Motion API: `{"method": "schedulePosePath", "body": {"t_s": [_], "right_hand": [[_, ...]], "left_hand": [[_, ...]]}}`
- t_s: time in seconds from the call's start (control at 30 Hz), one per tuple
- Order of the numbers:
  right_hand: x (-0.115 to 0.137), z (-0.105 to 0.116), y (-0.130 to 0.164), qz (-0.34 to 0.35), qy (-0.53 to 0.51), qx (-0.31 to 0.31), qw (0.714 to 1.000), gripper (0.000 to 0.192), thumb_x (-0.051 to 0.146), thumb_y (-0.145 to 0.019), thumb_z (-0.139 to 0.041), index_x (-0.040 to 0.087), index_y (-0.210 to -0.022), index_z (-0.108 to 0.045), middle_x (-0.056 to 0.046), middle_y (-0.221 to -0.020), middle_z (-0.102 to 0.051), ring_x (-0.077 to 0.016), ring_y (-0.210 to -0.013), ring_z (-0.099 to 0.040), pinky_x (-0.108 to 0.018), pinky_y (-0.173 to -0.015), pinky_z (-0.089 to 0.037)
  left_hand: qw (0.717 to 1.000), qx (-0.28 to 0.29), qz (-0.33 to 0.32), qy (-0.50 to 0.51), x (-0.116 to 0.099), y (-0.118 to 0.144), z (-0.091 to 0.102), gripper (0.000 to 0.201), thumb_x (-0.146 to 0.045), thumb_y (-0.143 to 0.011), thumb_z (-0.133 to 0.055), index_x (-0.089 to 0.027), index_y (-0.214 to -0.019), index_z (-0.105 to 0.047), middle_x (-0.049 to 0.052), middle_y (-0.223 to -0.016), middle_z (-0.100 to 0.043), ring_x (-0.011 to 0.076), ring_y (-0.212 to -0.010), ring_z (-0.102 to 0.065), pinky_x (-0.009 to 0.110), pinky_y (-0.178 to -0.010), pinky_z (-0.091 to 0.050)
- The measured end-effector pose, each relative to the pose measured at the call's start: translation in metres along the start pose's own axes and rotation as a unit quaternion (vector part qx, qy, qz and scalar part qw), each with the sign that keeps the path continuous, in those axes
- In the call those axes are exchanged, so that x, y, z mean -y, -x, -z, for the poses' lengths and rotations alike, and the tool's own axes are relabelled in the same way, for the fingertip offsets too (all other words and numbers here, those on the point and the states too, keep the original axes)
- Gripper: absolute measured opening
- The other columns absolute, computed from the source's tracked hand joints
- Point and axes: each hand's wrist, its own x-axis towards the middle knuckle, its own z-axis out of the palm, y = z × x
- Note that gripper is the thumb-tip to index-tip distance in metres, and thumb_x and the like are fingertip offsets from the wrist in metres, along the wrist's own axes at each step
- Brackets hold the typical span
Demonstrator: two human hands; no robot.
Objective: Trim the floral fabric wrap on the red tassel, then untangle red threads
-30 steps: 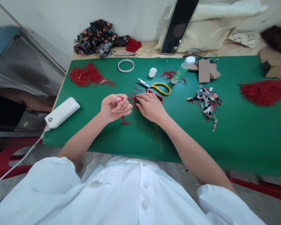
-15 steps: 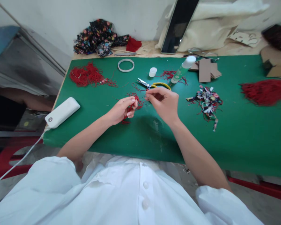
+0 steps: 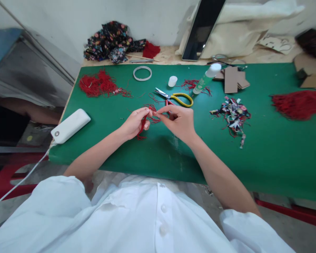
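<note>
Red yarn point(image 3: 142, 128) hangs from my left hand point(image 3: 134, 123), whose fingers are closed around it. My right hand point(image 3: 177, 121) is closed in a pinch just to the right, its fingertips at the upper end of that yarn. A thin strand seems to run between the fingertips, too small to make out well. Loose red yarn scraps point(image 3: 155, 118) lie on the green mat point(image 3: 147, 158) behind the hands. Scissors point(image 3: 177, 97) with yellow and red handles rest open just beyond my right hand, which partly covers the red handle.
A glue bottle point(image 3: 206, 79), a white cap point(image 3: 172, 81) and a tape ring point(image 3: 142, 73) are behind the scissors. Red yarn piles point(image 3: 100, 83) lie left and right. Fabric scraps point(image 3: 234, 114) and cardboard pieces point(image 3: 231, 79) are at right, a white power bank point(image 3: 71, 125) at left.
My right hand has moved left and slightly down, its fingertips now close to my left hand. More of the scissors and of the held yarn shows.
</note>
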Motion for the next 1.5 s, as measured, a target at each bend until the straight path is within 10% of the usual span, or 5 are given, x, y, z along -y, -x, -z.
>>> {"method": "schedulePosePath", "body": {"t_s": [0.37, 0.77, 1.13, 1.5], "right_hand": [[-0.006, -0.002, 0.001, 0.028, 0.019, 0.047, 0.998, 0.007, 0.019, -0.079, -0.067, 0.018, -0.080, -0.074, 0.002, -0.070, -0.071, -0.0057, -0.049, -0.048, -0.022, -0.054, -0.039], [-0.010, -0.001, -0.003, -0.049, -0.068, 0.099, 0.992, 0.024, 0.036, -0.090, -0.057, 0.017, -0.096, -0.072, -0.004, -0.088, -0.076, -0.0142, -0.077, -0.067, -0.026, -0.071, -0.051], [-0.014, -0.004, -0.002, 0.035, -0.019, 0.055, 0.998, 0.020, 0.029, -0.090, -0.058, 0.018, -0.074, -0.061, 0.000, -0.067, -0.062, -0.0094, -0.057, -0.048, -0.023, -0.057, -0.039], [-0.017, -0.004, 0.001, 0.183, 0.138, 0.051, 0.972, 0.024, 0.030, -0.098, -0.045, 0.023, -0.077, -0.054, -0.004, -0.074, -0.063, -0.0166, -0.070, -0.053, -0.033, -0.077, -0.047]], "left_hand": [[0.997, -0.023, -0.017, 0.077, -0.004, -0.004, 0.003, 0.027, -0.015, -0.094, -0.043, -0.011, -0.071, -0.056, -0.001, -0.076, -0.066, -0.0011, -0.036, -0.039, 0.015, -0.039, -0.033], [0.988, 0.133, 0.008, 0.082, -0.004, 0.004, 0.004, 0.026, -0.015, -0.088, -0.048, -0.012, -0.062, -0.050, -0.002, -0.060, -0.053, 0.0010, -0.038, -0.035, 0.016, -0.043, -0.031], [0.991, 0.129, 0.020, 0.037, -0.002, 0.004, 0.003, 0.023, -0.019, -0.091, -0.048, -0.014, -0.069, -0.049, -0.004, -0.054, -0.049, 0.0005, -0.036, -0.032, 0.014, -0.041, -0.028], [0.991, 0.120, -0.020, -0.062, 0.007, 0.001, 0.003, 0.024, -0.030, -0.092, -0.054, -0.016, -0.073, -0.048, -0.012, -0.046, -0.029, 0.0005, -0.038, -0.020, 0.013, -0.039, -0.019]]}}
